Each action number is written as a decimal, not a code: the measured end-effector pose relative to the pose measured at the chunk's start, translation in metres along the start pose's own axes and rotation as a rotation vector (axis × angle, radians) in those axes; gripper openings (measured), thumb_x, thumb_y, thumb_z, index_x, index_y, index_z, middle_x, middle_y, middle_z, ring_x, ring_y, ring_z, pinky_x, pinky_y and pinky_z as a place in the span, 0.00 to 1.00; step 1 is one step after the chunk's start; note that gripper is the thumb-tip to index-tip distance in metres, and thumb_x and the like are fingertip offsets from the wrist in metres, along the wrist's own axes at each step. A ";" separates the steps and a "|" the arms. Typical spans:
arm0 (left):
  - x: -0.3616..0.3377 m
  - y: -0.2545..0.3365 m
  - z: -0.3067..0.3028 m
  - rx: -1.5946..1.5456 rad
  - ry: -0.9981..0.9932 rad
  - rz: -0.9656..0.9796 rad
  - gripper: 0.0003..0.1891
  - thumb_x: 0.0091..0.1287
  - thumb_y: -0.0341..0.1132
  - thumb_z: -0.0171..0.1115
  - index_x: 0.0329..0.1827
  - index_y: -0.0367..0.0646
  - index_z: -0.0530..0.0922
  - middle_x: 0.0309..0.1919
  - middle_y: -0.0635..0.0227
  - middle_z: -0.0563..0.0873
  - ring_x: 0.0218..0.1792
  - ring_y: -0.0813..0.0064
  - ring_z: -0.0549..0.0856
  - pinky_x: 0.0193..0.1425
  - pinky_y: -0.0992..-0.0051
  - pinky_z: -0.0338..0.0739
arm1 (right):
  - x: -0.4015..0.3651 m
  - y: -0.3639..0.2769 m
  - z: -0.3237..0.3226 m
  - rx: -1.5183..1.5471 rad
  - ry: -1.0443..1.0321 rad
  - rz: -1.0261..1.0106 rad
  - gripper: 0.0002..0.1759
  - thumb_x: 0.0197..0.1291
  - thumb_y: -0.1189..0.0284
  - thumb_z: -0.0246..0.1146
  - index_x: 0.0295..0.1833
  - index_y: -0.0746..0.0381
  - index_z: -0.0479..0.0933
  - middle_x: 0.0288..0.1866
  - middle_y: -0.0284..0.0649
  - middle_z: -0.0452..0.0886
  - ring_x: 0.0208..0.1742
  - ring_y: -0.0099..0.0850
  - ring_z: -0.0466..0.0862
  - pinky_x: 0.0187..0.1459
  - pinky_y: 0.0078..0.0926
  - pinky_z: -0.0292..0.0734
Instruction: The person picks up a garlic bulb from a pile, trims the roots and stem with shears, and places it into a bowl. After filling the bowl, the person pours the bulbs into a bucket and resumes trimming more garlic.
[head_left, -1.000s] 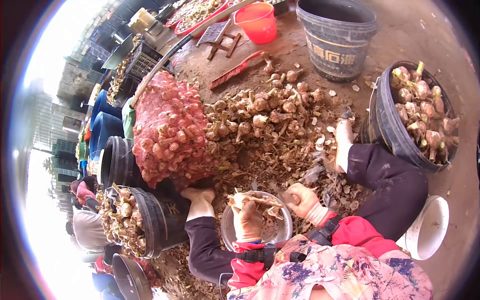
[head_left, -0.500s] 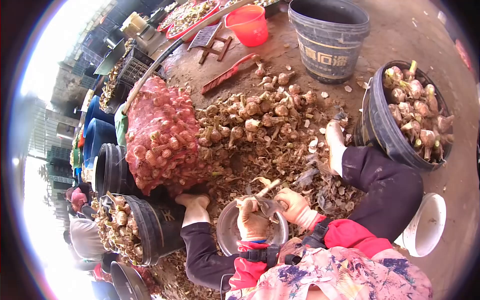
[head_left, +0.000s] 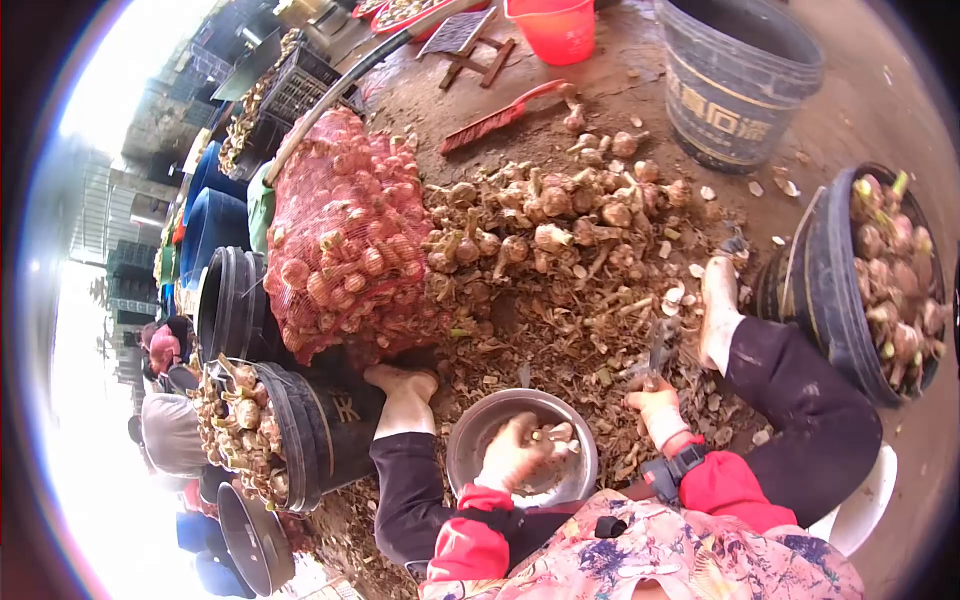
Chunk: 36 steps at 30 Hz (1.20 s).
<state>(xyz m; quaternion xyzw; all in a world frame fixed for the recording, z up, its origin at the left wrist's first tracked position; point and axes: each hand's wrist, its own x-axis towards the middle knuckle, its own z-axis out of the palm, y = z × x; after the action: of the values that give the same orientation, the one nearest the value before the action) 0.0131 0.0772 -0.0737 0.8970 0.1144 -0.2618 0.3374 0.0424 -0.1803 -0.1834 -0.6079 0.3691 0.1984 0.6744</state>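
Observation:
My left hand (head_left: 508,452) is inside the rim of a metal bowl (head_left: 459,440), blurred a little by motion. Its fingers curl at a pale garlic bulb (head_left: 558,434) on the bowl's right side. To the right of the bowl, my right hand (head_left: 654,402) is closed low over the dry garlic leaves and peelings (head_left: 540,345); what is in its fingers cannot be made out. A piece of grey film (head_left: 661,340) lies just beyond it. Farther out is a heap of untrimmed garlic (head_left: 560,205) with stems and roots.
A red net sack of garlic (head_left: 345,235) stands front left. Garlic-filled black buckets stand left (head_left: 300,430) and right (head_left: 820,275). Beyond the heap are a red brush (head_left: 500,122), a folding stool (head_left: 465,45), a red pail (head_left: 552,30) and a large black bucket (head_left: 725,105). People sit far left.
My hands have separated: the left went down into the bowl, the right moved away to the peelings. The blade and long stem between them no longer show. The view has shifted.

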 end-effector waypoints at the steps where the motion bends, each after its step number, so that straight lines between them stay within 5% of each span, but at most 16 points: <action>1: 0.024 -0.019 0.000 0.071 0.162 0.022 0.30 0.58 0.38 0.69 0.64 0.35 0.74 0.51 0.54 0.84 0.51 0.65 0.85 0.58 0.72 0.76 | -0.002 -0.003 0.003 -0.007 -0.018 0.008 0.13 0.43 0.82 0.70 0.38 0.60 0.81 0.28 0.27 0.78 0.29 0.22 0.75 0.32 0.23 0.72; 2: 0.051 -0.026 -0.005 -0.188 0.228 -0.112 0.25 0.59 0.38 0.67 0.59 0.34 0.78 0.50 0.53 0.85 0.53 0.63 0.83 0.60 0.68 0.75 | -0.003 0.000 0.007 -0.013 -0.034 0.015 0.13 0.43 0.82 0.70 0.38 0.60 0.81 0.29 0.27 0.79 0.29 0.22 0.75 0.33 0.23 0.73; 5: 0.134 -0.049 -0.029 0.293 0.687 0.047 0.15 0.57 0.34 0.62 0.47 0.45 0.84 0.45 0.56 0.85 0.49 0.51 0.82 0.56 0.60 0.76 | -0.008 0.007 0.017 -0.038 -0.119 -0.111 0.15 0.43 0.80 0.72 0.40 0.61 0.81 0.31 0.30 0.80 0.28 0.24 0.77 0.32 0.24 0.75; 7: 0.185 -0.058 -0.052 0.694 0.535 -0.284 0.19 0.56 0.40 0.61 0.52 0.48 0.79 0.50 0.58 0.83 0.51 0.54 0.82 0.53 0.60 0.78 | -0.016 -0.007 0.020 -0.128 -0.121 -0.090 0.14 0.43 0.78 0.72 0.40 0.60 0.81 0.31 0.29 0.79 0.26 0.24 0.76 0.28 0.24 0.74; 13: 0.239 -0.098 -0.049 -0.153 0.686 -0.392 0.22 0.51 0.32 0.66 0.50 0.35 0.80 0.45 0.44 0.86 0.47 0.47 0.85 0.54 0.61 0.77 | -0.006 -0.007 0.023 -0.196 -0.124 -0.004 0.13 0.44 0.73 0.73 0.40 0.57 0.84 0.30 0.29 0.79 0.27 0.21 0.76 0.30 0.23 0.74; 15: 0.255 -0.163 -0.021 -0.381 0.593 -0.340 0.14 0.52 0.30 0.68 0.41 0.35 0.80 0.35 0.54 0.87 0.37 0.63 0.85 0.44 0.66 0.79 | 0.000 0.010 0.024 -0.166 -0.179 -0.067 0.12 0.45 0.74 0.73 0.40 0.57 0.85 0.32 0.27 0.82 0.35 0.21 0.78 0.40 0.22 0.75; 16: 0.235 -0.141 -0.015 -0.704 0.468 -0.303 0.11 0.56 0.28 0.68 0.40 0.36 0.79 0.31 0.61 0.85 0.33 0.71 0.83 0.36 0.69 0.79 | -0.004 0.005 0.026 -0.211 -0.191 -0.066 0.12 0.47 0.75 0.72 0.40 0.57 0.86 0.33 0.28 0.82 0.36 0.20 0.78 0.42 0.22 0.75; 17: 0.229 -0.130 -0.017 -0.416 0.208 -0.371 0.10 0.58 0.26 0.68 0.41 0.36 0.78 0.31 0.62 0.84 0.29 0.71 0.82 0.32 0.71 0.79 | -0.007 0.002 0.026 -0.146 -0.221 -0.042 0.14 0.48 0.73 0.72 0.44 0.56 0.85 0.32 0.28 0.81 0.36 0.21 0.78 0.42 0.22 0.75; 18: 0.176 -0.069 -0.023 -1.045 0.143 -0.189 0.14 0.57 0.25 0.69 0.44 0.36 0.76 0.32 0.62 0.84 0.27 0.70 0.81 0.27 0.70 0.78 | -0.010 -0.001 0.027 -0.081 -0.253 -0.020 0.17 0.49 0.72 0.73 0.48 0.55 0.84 0.31 0.28 0.80 0.36 0.21 0.78 0.42 0.22 0.76; 20: 0.134 -0.026 0.001 -1.372 0.041 -0.207 0.25 0.59 0.26 0.69 0.59 0.41 0.71 0.41 0.59 0.84 0.37 0.68 0.84 0.38 0.72 0.83 | -0.026 -0.034 0.029 0.006 -0.225 -0.005 0.19 0.52 0.70 0.73 0.52 0.55 0.82 0.33 0.29 0.81 0.37 0.22 0.79 0.45 0.22 0.76; 22: 0.088 0.020 0.021 -1.325 -0.131 -0.091 0.27 0.61 0.27 0.69 0.62 0.39 0.69 0.48 0.59 0.84 0.44 0.75 0.84 0.48 0.76 0.81 | -0.029 -0.048 0.021 0.224 -0.313 0.022 0.24 0.59 0.66 0.71 0.60 0.57 0.76 0.41 0.34 0.83 0.37 0.23 0.80 0.42 0.22 0.79; 23: 0.087 0.016 0.044 -0.767 -0.197 0.071 0.27 0.60 0.26 0.70 0.61 0.40 0.70 0.48 0.61 0.83 0.40 0.80 0.83 0.43 0.80 0.79 | -0.037 -0.059 0.019 0.308 -0.366 -0.081 0.22 0.60 0.67 0.70 0.59 0.59 0.77 0.43 0.34 0.84 0.38 0.23 0.81 0.41 0.23 0.80; 26: 0.015 0.078 0.030 -1.198 -0.433 -0.060 0.32 0.56 0.24 0.67 0.66 0.39 0.67 0.37 0.68 0.82 0.30 0.80 0.80 0.30 0.81 0.72 | -0.074 -0.104 0.006 0.113 -0.529 0.012 0.16 0.61 0.72 0.68 0.53 0.64 0.78 0.43 0.37 0.85 0.48 0.27 0.83 0.54 0.24 0.77; 30: -0.004 0.067 0.037 -1.004 -0.224 -0.092 0.37 0.54 0.24 0.68 0.69 0.43 0.63 0.41 0.66 0.80 0.31 0.79 0.80 0.31 0.80 0.74 | -0.080 -0.076 0.007 -0.022 -0.768 -0.429 0.14 0.59 0.75 0.69 0.50 0.63 0.80 0.44 0.33 0.86 0.49 0.22 0.82 0.56 0.26 0.77; 33: -0.029 0.074 0.025 -0.966 -0.041 0.046 0.36 0.49 0.23 0.72 0.63 0.44 0.66 0.44 0.68 0.78 0.36 0.79 0.79 0.37 0.80 0.77 | -0.092 -0.079 0.005 -0.047 -0.530 -0.549 0.16 0.53 0.79 0.68 0.49 0.60 0.82 0.38 0.29 0.84 0.39 0.19 0.80 0.41 0.19 0.77; 36: -0.049 0.086 0.011 -0.887 0.060 0.100 0.36 0.49 0.24 0.74 0.62 0.44 0.66 0.44 0.68 0.78 0.39 0.77 0.81 0.41 0.78 0.79 | -0.101 -0.078 -0.006 -0.829 -0.400 -0.829 0.12 0.55 0.72 0.64 0.47 0.55 0.81 0.39 0.39 0.83 0.39 0.37 0.84 0.43 0.30 0.79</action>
<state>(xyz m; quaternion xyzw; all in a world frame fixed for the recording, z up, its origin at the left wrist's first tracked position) 0.0011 0.0045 -0.0069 0.6772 0.1817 -0.1448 0.6981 0.0317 -0.1824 -0.0562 -0.8632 -0.1392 0.1571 0.4592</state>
